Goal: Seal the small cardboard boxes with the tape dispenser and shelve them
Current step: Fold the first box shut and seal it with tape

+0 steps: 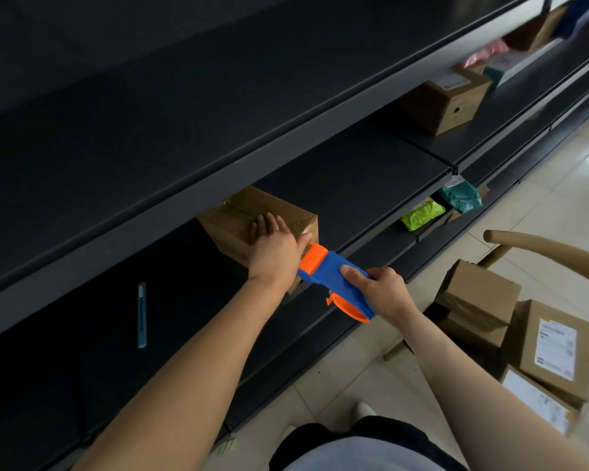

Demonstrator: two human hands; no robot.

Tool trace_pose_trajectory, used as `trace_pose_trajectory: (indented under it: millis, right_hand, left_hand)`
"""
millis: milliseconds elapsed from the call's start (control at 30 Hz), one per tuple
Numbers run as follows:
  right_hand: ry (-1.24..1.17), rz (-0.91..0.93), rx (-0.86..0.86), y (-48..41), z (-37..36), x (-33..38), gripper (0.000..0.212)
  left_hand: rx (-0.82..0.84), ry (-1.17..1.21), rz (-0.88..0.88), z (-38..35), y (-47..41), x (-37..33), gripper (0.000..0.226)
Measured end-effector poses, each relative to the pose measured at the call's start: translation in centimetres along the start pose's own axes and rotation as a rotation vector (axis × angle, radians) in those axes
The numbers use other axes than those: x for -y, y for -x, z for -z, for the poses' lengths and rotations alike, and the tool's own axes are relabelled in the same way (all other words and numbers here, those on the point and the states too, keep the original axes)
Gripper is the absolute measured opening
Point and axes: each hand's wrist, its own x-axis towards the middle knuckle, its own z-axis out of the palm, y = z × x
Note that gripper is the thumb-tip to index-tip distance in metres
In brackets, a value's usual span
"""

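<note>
Now | left hand (274, 249) fingers flat on box (238, 215) | right hand (385, 292) fingers grasping tape dispenser (330, 277)

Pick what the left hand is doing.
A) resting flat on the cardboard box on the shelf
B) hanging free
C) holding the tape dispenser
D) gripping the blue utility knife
A: the left hand lies with straight fingers on top of the cardboard box, while the right hand grips the tape dispenser.
</note>
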Motion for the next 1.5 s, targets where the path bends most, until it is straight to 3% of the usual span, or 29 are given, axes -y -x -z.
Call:
trace_pose_trajectory:
  millis: [333, 400, 567, 733, 867, 1000, 1100, 1200, 1333, 1400, 1500]
  right_hand:
    - [-0.039, 0.031, 0.016, 1.2, 1.6, 1.2, 0.053]
    - [-0.066, 0.055, 0.003, 2.2, 3.1, 1.9, 0.056]
    - [-0.085, 0.136, -0.055, 5.1, 6.1, 4.9, 0.054]
    - [0.017, 0.133, -0.094, 6.7, 6.7, 8.8, 0.053]
    - [0.072, 0.135, -0.121, 6.5, 5.9, 10.9, 0.056]
    - [0.086, 0.097, -0.121, 5.9, 6.0, 11.8, 0.055]
    - [0.094, 0.077, -0.118, 5.6, 7.0, 11.5, 0.057]
    - [0.128, 0.024, -0.097, 5.7, 8.7, 9.5, 0.063]
    - [0.085, -0.057, -0.022, 6.3, 9.2, 7.0, 0.057]
    - [0.078, -0.061, -0.006, 5.9, 9.0, 6.7, 0.051]
    - [0.080, -0.049, 0.016, 4.9, 8.1, 6.8, 0.053]
  left_hand:
    - [-0.037, 0.115, -0.050, 2.7, 0.6, 0.7, 0.057]
    - [-0.071, 0.242, -0.064, 4.4, 1.3, 1.4, 0.050]
    - [0.043, 0.665, -0.071, 8.2, 2.4, 4.3, 0.045]
    - [0.097, 0.833, 0.010, 8.3, 1.8, 6.1, 0.042]
    - [0.112, 0.834, 0.166, 8.1, 0.6, 5.1, 0.063]
    - [-0.032, 0.774, 0.205, 7.1, -0.2, 3.8, 0.064]
    - [-0.031, 0.863, 0.210, 6.9, -0.8, 5.1, 0.068]
    - [-0.207, 1.080, 0.102, 7.2, -0.6, 6.3, 0.052]
    - [-0.200, 1.139, 0.046, 7.8, -0.5, 6.0, 0.050]
    - [-0.135, 1.196, 0.067, 8.1, -0.6, 5.8, 0.048]
    - [0.090, 1.279, 0.154, 8.1, -1.0, 5.7, 0.043]
